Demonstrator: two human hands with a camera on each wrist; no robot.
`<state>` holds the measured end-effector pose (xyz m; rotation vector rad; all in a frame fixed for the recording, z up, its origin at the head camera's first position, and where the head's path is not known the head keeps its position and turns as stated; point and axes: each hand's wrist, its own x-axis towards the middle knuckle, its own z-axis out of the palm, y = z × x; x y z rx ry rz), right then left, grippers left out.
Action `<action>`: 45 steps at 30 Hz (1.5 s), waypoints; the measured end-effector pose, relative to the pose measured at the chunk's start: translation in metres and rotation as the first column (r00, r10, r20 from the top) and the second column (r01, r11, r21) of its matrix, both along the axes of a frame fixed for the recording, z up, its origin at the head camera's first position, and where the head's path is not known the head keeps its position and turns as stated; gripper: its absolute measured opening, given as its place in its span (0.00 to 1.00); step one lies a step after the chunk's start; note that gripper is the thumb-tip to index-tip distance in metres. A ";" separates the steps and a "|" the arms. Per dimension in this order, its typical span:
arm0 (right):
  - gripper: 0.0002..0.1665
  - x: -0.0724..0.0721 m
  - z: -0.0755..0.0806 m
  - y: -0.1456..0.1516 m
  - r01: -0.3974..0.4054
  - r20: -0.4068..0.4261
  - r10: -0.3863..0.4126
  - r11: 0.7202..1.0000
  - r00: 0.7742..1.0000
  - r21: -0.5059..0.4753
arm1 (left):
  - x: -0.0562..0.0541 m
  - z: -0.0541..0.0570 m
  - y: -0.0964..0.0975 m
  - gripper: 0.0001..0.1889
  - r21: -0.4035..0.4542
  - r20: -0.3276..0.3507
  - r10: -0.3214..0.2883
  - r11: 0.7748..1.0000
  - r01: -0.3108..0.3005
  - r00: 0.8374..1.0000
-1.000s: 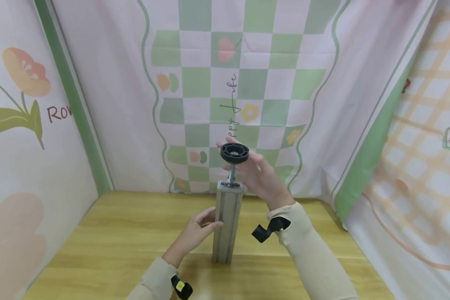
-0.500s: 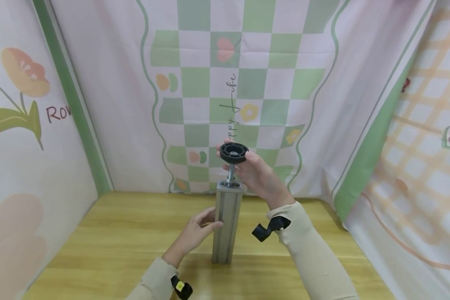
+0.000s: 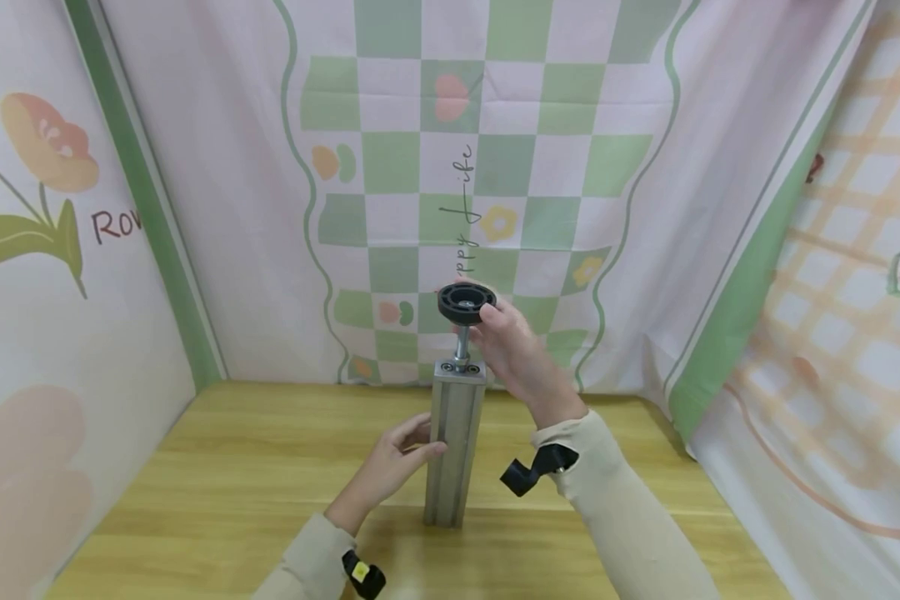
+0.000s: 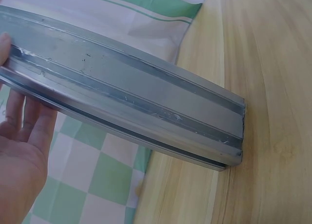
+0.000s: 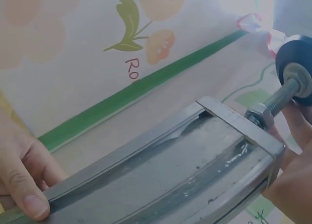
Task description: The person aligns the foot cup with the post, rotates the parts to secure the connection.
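hands (image 3: 388,467) (image 3: 521,358): 2 | metal column (image 3: 454,442): 1 | black disc (image 3: 459,317): 1 | rod (image 3: 462,342): 1 | table (image 3: 232,467): 1

My left hand (image 4: 22,160) grips a long, grooved, silver metal bar (image 4: 146,97) whose far end meets a pale wooden tabletop (image 4: 278,151); behind the bar hangs green-and-white checkered fabric (image 4: 112,173).

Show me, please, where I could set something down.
Bare table lies between the left sleeve and left cloth, and between the right sleeve and right cloth. Crowded: the metal profile, left hand on its side, right hand at its black foot.
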<state>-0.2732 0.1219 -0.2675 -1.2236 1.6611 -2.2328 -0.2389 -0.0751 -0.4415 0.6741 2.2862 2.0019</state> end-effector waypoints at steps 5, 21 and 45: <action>0.47 0.006 0.001 -0.004 0.174 -0.023 -0.174 0.985 0.985 0.018 | 0.000 0.000 0.000 0.28 -0.001 -0.003 -0.002 1.000 0.002 1.000; 0.37 0.028 0.007 -0.017 0.512 -0.060 -0.508 0.852 0.859 0.108 | -0.001 -0.002 0.000 0.27 0.015 0.017 -0.017 1.000 0.016 1.000; 0.44 0.019 0.011 -0.019 0.256 -0.079 -0.255 0.967 0.964 0.005 | 0.002 0.000 -0.002 0.27 0.004 -0.001 -0.017 1.000 0.017 1.000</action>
